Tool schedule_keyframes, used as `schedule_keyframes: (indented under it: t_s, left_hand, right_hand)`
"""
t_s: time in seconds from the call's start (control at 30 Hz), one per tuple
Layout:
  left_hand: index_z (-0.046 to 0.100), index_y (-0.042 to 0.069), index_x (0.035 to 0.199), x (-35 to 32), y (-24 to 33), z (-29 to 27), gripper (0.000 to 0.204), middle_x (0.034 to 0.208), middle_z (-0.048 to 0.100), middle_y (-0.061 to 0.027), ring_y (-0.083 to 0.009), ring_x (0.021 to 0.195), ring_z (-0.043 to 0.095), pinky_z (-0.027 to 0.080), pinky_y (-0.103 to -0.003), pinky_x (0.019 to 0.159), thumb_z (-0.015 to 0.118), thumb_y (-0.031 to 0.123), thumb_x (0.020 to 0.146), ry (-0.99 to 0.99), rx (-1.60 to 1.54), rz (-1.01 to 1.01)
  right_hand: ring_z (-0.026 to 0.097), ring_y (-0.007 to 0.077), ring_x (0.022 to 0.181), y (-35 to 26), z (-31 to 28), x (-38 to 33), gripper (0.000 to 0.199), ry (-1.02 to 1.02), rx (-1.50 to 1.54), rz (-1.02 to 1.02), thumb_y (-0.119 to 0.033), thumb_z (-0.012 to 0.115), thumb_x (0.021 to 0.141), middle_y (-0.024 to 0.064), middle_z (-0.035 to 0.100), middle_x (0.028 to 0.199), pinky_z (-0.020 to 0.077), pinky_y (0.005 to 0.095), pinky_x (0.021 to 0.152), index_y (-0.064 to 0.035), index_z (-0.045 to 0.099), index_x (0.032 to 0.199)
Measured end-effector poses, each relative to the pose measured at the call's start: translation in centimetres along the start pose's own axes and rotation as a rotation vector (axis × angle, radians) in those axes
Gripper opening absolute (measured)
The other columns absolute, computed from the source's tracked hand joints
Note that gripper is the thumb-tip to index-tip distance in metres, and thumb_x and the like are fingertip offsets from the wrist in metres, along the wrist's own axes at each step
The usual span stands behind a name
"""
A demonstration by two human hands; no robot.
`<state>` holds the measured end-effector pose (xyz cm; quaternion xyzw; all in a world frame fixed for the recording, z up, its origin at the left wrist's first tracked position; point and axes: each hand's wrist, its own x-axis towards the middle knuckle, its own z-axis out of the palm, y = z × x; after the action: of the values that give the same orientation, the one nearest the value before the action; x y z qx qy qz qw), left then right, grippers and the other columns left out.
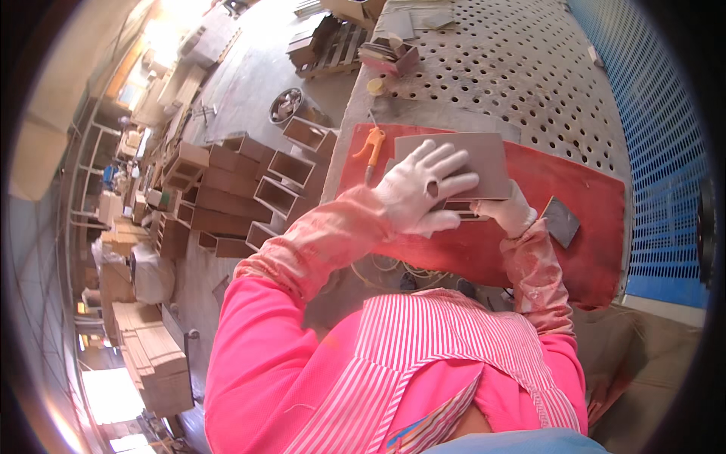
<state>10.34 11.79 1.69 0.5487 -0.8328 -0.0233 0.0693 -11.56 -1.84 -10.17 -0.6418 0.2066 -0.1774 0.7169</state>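
A flat grey-brown panel-like piece (pixel 484 155) is above the red mat (pixel 586 227) on the worktable. Its near side shows narrow dark gaps, so it may be a shallow box or a stack; I cannot tell which. My left hand (pixel 425 189), in a white glove with a dark round spot on its back, lies over the piece's left part with fingers spread. At the near right edge, my gloved right hand (pixel 510 212) grips the piece, its fingers partly hidden underneath. An orange air blow gun (pixel 372 145) rests on the mat to the left.
A small dark square pad (pixel 561 221) lies right of my right hand. Beyond the mat stretches a tabletop full of holes (pixel 514 60), with a red box of scraps (pixel 389 57) on it. Blue perforated panelling (pixel 658 144) borders the right; cardboard boxes (pixel 227 185) crowd the floor left.
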Motion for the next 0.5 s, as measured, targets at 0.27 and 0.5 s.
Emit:
schedule_keyframes:
  t_s: [0.27, 0.5]
  left_hand:
    - [0.073, 0.005, 0.125, 0.4, -10.5, 1.7, 0.052, 0.127, 0.072, -0.0199, -0.0394, 0.114, 0.069, 0.052, -0.044, 0.104, 0.062, 0.049, 0.100, 0.230, -0.422, -0.851]
    - [0.073, 0.005, 0.127, -4.6, -10.5, 13.7, 0.056, 0.125, 0.073, -0.0215, -0.0340, 0.124, 0.067, 0.048, -0.044, 0.110, 0.059, 0.054, 0.102, 0.387, -0.701, -1.105]
  right_hand:
    - [0.068, 0.0172, 0.078, 0.0, -0.1, 0.2, 0.026, -0.042, 0.138, -0.029, -0.018, 0.072, 0.095, 0.0058, 0.070, 0.091, 0.0594, 0.0320, 0.064, 0.0002, 0.070, 0.113]
    - [0.063, 0.0146, 0.079, -0.2, -3.1, -1.3, 0.028, 0.524, 0.308, -0.020, -0.029, 0.061, 0.106, 0.0021, 0.070, 0.098, 0.0522, 0.0297, 0.069, -0.0040, 0.069, 0.116]
